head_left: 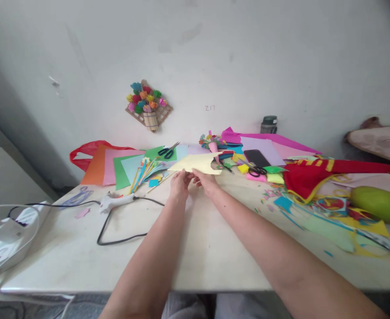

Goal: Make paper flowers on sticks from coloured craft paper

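A pale yellow sheet of paper (195,162) with a curved notch cut from its right side is raised slightly over the table. Its near edge is pinched by my left hand (181,182) and by my right hand (203,180), which are side by side with the fingers closed. Beyond the sheet lie dark-handled scissors (169,152) on green paper. To the left is a bundle of coloured paper strips (144,175) near a small blue paper square (154,182). A white glue gun (115,201) rests on the table left of my forearms.
Coloured sheets (95,170) lie at the back left. A phone (256,158), more scissors (257,171), a red cloth piece (310,177) and paper scraps (331,226) spread across the right. The glue gun's black cord (122,242) loops over the table towards a white power strip (18,235).
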Action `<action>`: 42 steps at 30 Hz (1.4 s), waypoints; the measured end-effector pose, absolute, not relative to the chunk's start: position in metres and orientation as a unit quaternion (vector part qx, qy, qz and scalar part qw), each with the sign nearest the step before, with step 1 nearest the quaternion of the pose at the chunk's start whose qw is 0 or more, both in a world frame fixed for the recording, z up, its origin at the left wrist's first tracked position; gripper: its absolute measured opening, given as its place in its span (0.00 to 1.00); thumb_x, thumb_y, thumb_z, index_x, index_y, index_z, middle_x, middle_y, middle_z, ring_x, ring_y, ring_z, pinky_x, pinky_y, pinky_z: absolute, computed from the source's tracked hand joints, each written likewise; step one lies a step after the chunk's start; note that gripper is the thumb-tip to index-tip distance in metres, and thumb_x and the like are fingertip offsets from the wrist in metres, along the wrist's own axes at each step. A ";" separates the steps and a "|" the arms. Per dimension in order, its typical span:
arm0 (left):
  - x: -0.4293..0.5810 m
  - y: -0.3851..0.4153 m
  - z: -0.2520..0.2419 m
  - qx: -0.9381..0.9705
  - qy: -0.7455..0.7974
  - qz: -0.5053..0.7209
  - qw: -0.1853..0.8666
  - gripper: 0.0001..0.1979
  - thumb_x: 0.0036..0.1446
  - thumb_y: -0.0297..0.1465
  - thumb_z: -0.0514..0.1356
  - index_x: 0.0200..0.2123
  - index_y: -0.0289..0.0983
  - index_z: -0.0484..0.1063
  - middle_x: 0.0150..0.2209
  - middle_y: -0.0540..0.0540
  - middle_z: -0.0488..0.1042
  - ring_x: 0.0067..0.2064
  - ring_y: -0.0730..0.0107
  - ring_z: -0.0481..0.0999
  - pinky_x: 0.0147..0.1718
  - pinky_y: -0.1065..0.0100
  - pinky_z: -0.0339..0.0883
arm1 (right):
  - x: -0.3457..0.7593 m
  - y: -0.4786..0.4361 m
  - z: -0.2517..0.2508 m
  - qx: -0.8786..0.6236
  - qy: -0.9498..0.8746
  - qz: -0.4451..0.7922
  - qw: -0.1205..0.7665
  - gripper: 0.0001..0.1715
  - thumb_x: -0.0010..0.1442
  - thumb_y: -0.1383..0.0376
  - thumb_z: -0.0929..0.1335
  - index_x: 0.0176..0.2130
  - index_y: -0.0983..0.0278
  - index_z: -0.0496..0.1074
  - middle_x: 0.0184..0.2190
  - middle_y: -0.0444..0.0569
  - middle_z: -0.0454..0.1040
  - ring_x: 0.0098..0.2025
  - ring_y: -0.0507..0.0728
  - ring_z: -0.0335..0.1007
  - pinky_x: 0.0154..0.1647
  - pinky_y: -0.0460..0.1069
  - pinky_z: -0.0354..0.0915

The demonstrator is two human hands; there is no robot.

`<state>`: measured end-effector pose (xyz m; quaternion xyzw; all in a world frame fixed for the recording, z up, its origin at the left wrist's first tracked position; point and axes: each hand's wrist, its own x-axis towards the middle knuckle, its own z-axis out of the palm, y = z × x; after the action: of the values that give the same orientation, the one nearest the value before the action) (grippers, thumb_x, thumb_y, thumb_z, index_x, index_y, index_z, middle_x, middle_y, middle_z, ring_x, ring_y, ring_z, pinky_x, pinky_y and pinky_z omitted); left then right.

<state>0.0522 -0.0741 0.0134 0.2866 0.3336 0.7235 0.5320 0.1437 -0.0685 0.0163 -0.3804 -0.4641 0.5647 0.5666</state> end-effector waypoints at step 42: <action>0.027 -0.067 0.020 0.142 0.415 0.753 0.490 0.08 0.58 0.30 0.50 0.35 0.33 0.67 0.22 0.45 0.73 0.27 0.69 0.76 0.33 0.67 0.69 | 0.154 -0.062 0.021 -0.379 -0.468 0.497 0.625 0.06 0.40 0.66 0.67 0.17 0.66 0.67 0.12 0.43 0.67 0.13 0.47 0.53 0.13 0.43 0.49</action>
<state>0.0273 -0.0672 0.0196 0.1418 0.4150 0.7531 0.4904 0.1538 -0.0624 0.0209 -0.3788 -0.4683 0.4966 0.6250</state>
